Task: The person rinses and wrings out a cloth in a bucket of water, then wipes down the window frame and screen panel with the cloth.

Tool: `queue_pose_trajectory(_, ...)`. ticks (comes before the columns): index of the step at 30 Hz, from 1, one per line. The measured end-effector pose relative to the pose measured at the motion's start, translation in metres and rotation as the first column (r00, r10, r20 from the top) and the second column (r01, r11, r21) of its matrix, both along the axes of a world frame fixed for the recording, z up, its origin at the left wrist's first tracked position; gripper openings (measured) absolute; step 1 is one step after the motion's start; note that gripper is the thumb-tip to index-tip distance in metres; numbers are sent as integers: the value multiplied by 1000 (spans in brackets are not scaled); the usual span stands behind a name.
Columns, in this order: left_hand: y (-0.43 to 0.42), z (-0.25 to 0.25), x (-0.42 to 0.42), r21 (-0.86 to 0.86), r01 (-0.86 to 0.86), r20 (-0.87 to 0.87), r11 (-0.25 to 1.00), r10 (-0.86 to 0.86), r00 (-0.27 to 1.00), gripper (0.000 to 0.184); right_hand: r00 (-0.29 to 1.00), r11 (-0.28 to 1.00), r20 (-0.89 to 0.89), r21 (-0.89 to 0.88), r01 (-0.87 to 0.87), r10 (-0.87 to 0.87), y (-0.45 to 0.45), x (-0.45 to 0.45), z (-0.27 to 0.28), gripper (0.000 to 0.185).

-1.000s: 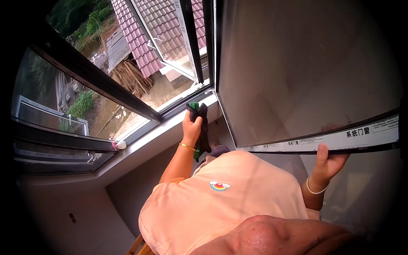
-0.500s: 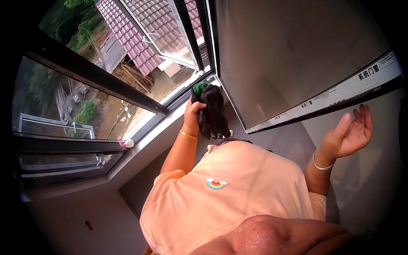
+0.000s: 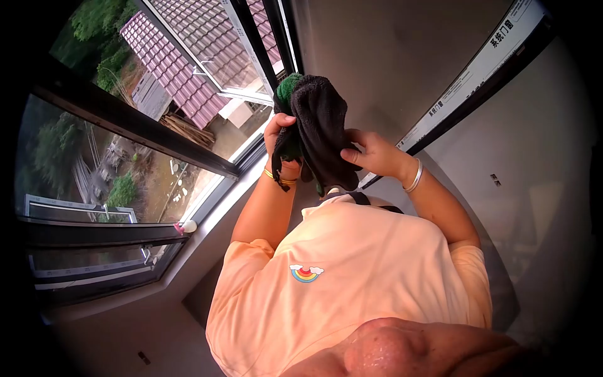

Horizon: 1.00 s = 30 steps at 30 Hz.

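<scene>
A bunched black cloth item (image 3: 320, 119) with a green part at its top left is in front of me. My left hand (image 3: 281, 141) is closed around its left side, thumb on top. My right hand (image 3: 374, 154) grips its right edge, with the thumb in front and the fingers partly hidden behind the fabric. A gold bracelet circles my left wrist, and a silver one is on my right wrist. Behind the cloth stands a dark-framed screened or glazed panel (image 3: 402, 56), its lower edge covered by a white strip with printed characters.
To the left are an open dark window frame (image 3: 135, 122) and a sill (image 3: 210, 213) with a small pink and white object (image 3: 186, 226) at its edge. Outside are a tiled roof (image 3: 169, 69) and stacked poles. A grey wall (image 3: 502, 157) is at the right.
My right hand has let go of the panel's edge and moved left onto the cloth. The cloth has been raised and spread wider in my left hand. The panel's lower edge now slants more steeply.
</scene>
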<state>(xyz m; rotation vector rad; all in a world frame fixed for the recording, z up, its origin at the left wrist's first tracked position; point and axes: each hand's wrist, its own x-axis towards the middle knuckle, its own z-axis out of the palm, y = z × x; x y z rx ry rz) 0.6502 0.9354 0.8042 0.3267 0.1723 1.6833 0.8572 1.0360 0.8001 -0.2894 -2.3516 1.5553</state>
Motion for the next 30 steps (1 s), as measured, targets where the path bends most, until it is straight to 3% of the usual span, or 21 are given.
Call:
queue_pose_trajectory(1, 0, 0, -2, -2, 29, 5, 1000, -29, 1000, 50, 1000, 1000, 1, -1, 1, -1, 1, 0, -1, 51)
queue_pose_trajectory(3, -2, -6, -13, -80, -15, -17, 997, 14, 1000, 45, 977, 973, -143, -190, 132, -161, 0, -1, 1, 40)
queue_pose_trajectory(6, -2, -28, -35, -273, -85, -70, 958, 68, 995, 34, 964, 960, -135, -198, 200, -228, 15, 11, 24, 38)
queue_pose_trajectory(8, -2, -83, -60, -342, -66, -101, 937, 33, 994, 35, 956, 944, -112, -225, 240, -270, 26, 13, 29, 37)
queue_pose_trajectory(9, -4, -83, -61, -257, 113, -101, 960, -143, 985, 34, 954, 942, -110, -221, 252, -280, 26, 13, 33, 37)
queue_pose_trajectory(10, -7, -84, -62, -169, 288, -137, 943, -311, 940, 33, 949, 893, -151, -406, 196, -277, 24, 13, 40, 35)
queue_pose_trajectory(11, -11, -72, -35, -409, -93, -302, 908, -38, 952, 32, 941, 811, -192, -572, 123, -278, 23, 14, 48, 34)
queue_pose_trajectory(13, -15, -64, -22, -343, -123, -561, 931, -98, 822, 33, 943, 781, -228, -622, 51, -243, 22, 21, 62, 28)
queue_pose_trajectory(14, -13, -80, -27, -407, -39, -564, 912, -217, 797, 40, 952, 793, -231, -609, 18, -199, 22, 25, 65, 26)
queue_pose_trajectory(15, -14, -84, -26, -452, -165, -747, 877, -271, 607, 40, 960, 804, -234, -595, -17, -153, 24, 28, 67, 25)
queue_pose_trajectory(16, -16, -90, -20, -405, -264, -785, 876, -185, 591, 42, 977, 894, -183, -447, 14, -107, 29, 31, 61, 22)
queue_pose_trajectory(17, -17, -99, -16, -354, -360, -818, 863, -99, 567, 44, 982, 914, -184, -406, -26, -54, 25, 31, 61, 20)
queue_pose_trajectory(19, -13, -128, -25, -417, -356, -784, 836, -134, 606, 45, 984, 996, -175, -86, 29, -43, 18, 27, 51, 15)
queue_pose_trajectory(21, -9, -148, -18, -407, 111, -421, 907, -294, 858, 44, 997, 999, -56, -5, -45, 45, 8, 22, 53, 14)
queue_pose_trajectory(22, -12, -89, 19, -471, 84, -356, 878, -277, 892, 43, 996, 993, -45, 98, -67, 71, 5, 19, 46, 15)
queue_pose_trajectory(23, -10, -89, 27, -470, 89, -350, 878, -278, 894, 43, 995, 976, -33, 201, -88, 96, 2, 16, 39, 16)
queue_pose_trajectory(25, -6, -91, 34, -451, 11, -275, 892, -151, 949, 38, 995, 945, 59, 313, -95, 80, -8, 16, 30, 19)
queue_pose_trajectory(27, -4, -93, 16, -358, -173, -329, 917, 49, 943, 27, 996, 906, 87, 420, -47, 11, -8, 22, 20, 22)
queue_pose_trajectory(30, -9, -82, -23, -160, -437, -447, 885, 330, 832, 17, 968, 959, 200, 266, 92, -149, 0, 37, 12, 27)
